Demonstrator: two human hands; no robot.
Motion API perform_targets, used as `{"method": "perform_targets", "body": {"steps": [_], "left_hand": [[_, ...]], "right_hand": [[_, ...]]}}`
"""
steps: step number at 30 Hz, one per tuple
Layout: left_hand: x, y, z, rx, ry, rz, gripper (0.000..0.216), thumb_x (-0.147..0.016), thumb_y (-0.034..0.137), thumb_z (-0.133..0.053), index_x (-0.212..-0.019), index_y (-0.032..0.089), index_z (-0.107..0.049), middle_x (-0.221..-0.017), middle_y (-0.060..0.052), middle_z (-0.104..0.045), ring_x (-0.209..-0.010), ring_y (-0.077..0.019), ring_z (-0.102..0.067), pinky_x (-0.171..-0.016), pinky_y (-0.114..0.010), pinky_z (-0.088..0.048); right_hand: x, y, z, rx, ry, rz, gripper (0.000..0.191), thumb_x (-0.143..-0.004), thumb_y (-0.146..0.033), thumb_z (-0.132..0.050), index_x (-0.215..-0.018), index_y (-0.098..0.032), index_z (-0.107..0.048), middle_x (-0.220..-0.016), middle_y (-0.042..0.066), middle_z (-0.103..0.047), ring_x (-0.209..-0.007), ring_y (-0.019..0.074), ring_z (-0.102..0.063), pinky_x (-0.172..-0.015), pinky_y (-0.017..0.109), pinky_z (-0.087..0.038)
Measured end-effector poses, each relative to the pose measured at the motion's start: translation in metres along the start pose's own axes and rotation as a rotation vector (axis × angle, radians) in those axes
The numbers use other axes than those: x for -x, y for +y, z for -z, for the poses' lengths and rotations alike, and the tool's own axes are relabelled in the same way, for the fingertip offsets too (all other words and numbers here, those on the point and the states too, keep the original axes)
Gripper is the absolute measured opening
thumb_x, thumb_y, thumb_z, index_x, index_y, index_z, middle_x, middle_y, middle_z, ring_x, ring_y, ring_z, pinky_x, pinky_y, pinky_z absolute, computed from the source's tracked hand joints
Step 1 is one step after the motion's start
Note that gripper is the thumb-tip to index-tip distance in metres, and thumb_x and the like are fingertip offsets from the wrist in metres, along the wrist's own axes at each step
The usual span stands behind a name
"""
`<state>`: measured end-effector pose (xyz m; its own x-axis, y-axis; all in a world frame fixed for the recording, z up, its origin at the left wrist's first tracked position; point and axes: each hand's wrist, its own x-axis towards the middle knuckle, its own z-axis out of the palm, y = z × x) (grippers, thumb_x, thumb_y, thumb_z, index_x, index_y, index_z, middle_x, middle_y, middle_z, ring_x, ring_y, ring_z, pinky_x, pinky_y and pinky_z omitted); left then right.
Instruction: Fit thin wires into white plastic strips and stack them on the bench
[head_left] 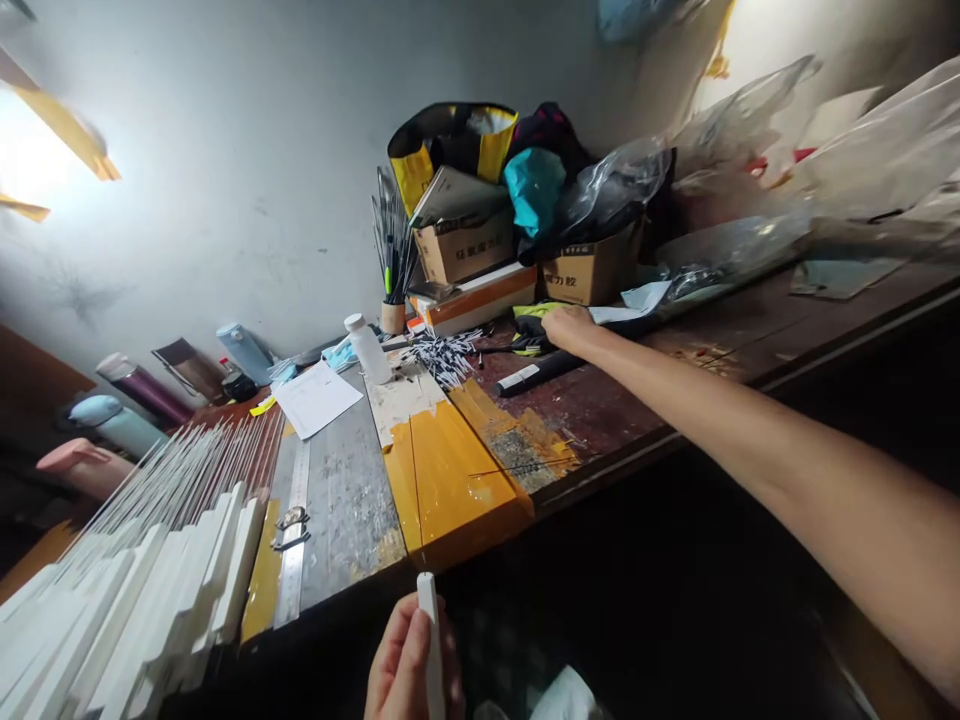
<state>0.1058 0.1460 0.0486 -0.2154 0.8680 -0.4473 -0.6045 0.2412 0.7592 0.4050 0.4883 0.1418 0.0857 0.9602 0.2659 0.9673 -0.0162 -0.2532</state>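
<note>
My left hand (pixel 405 665) is at the bottom edge of the view, fingers closed round a thin white stick (pixel 429 625) held upright below the bench edge. My right arm stretches far across the bench; my right hand (pixel 568 327) rests knuckles up on a yellow-green and black object (pixel 531 318) beside a dark tube (pixel 536 373). Its fingers curl down out of sight, so I cannot make out whether they grip anything. A heap of small black-and-white pieces (pixel 442 355) lies just left of that hand.
White strips and thin rods (pixel 150 560) are stacked at the left. A steel ruler (pixel 294 530), a metal plate (pixel 345 500), an orange board (pixel 442 480), a white bottle (pixel 369 350), paper (pixel 315 398), cardboard boxes (pixel 465 245), bags and flasks (pixel 142 390) crowd the bench.
</note>
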Motion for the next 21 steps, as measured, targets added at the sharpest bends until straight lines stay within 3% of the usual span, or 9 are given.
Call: {"method": "perform_targets", "body": {"steps": [5,10,12,14,17,19,21], "left_hand": [[-0.006,0.012,0.007,-0.111,-0.159,0.011,0.046,-0.061,0.051,-0.079,-0.087,0.016,-0.065,-0.059,0.002,-0.057,-0.037,-0.0063,-0.045,-0.031,-0.016,-0.028],[0.005,0.03,0.001,-0.079,-0.179,-0.089,0.037,-0.075,0.049,-0.069,-0.092,0.017,-0.063,-0.058,0.004,-0.054,-0.038,-0.0044,-0.043,-0.034,-0.015,-0.032],[0.01,0.033,-0.001,-0.082,-0.228,-0.067,0.039,-0.075,0.052,-0.067,-0.091,0.017,-0.063,-0.055,0.005,-0.051,-0.034,-0.0028,-0.038,-0.032,-0.014,-0.028],[0.014,0.032,0.0,-0.085,-0.296,0.0,0.041,-0.074,0.054,-0.067,-0.089,0.016,-0.063,-0.052,0.005,-0.049,-0.031,-0.002,-0.035,-0.031,-0.014,-0.025],[0.019,0.024,0.005,-0.086,-0.395,0.098,0.041,-0.073,0.054,-0.069,-0.085,0.015,-0.063,-0.048,0.006,-0.047,-0.029,-0.0015,-0.033,-0.03,-0.015,-0.023],[0.022,0.019,0.007,-0.067,-0.42,0.094,0.04,-0.074,0.053,-0.068,-0.086,0.015,-0.064,-0.048,0.006,-0.046,-0.029,-0.0011,-0.031,-0.03,-0.015,-0.022],[0.026,0.017,0.006,-0.012,-0.401,0.011,0.037,-0.078,0.05,-0.065,-0.091,0.016,-0.064,-0.051,0.006,-0.046,-0.032,-0.0018,-0.033,-0.032,-0.015,-0.023]], "right_hand": [[0.006,-0.004,0.004,-0.024,0.03,-0.058,0.032,-0.091,-0.03,-0.059,-0.119,-0.015,-0.056,-0.123,0.01,-0.057,-0.104,0.024,-0.06,-0.087,0.045,-0.05],[0.042,-0.041,0.037,-0.237,0.065,0.033,0.036,-0.093,-0.02,-0.053,-0.127,-0.008,-0.05,-0.134,0.019,-0.049,-0.125,0.0328,-0.044,-0.102,0.054,-0.032],[0.079,-0.064,0.047,-0.38,-0.012,0.15,0.028,-0.096,-0.018,-0.045,-0.118,-0.005,-0.057,-0.122,0.021,-0.06,-0.115,0.0309,-0.053,-0.097,0.047,-0.038],[0.13,-0.085,0.048,-0.534,-0.195,0.306,0.027,-0.096,-0.027,-0.046,-0.1,-0.012,-0.068,-0.098,0.01,-0.072,-0.09,0.0216,-0.066,-0.081,0.033,-0.05],[0.218,-0.102,0.038,-0.713,-0.415,0.463,0.029,-0.096,-0.035,-0.045,-0.101,-0.019,-0.068,-0.089,0.002,-0.075,-0.073,0.014,-0.068,-0.064,0.023,-0.052],[0.272,-0.105,0.027,-0.95,-0.584,0.461,0.032,-0.096,-0.037,-0.042,-0.104,-0.016,-0.066,-0.089,0.005,-0.074,-0.068,0.0131,-0.066,-0.059,0.022,-0.051],[0.317,-0.105,0.017,-1.107,-0.729,0.356,0.032,-0.094,-0.041,-0.047,-0.103,-0.016,-0.066,-0.087,0.005,-0.073,-0.062,0.0129,-0.064,-0.056,0.022,-0.048]]}}
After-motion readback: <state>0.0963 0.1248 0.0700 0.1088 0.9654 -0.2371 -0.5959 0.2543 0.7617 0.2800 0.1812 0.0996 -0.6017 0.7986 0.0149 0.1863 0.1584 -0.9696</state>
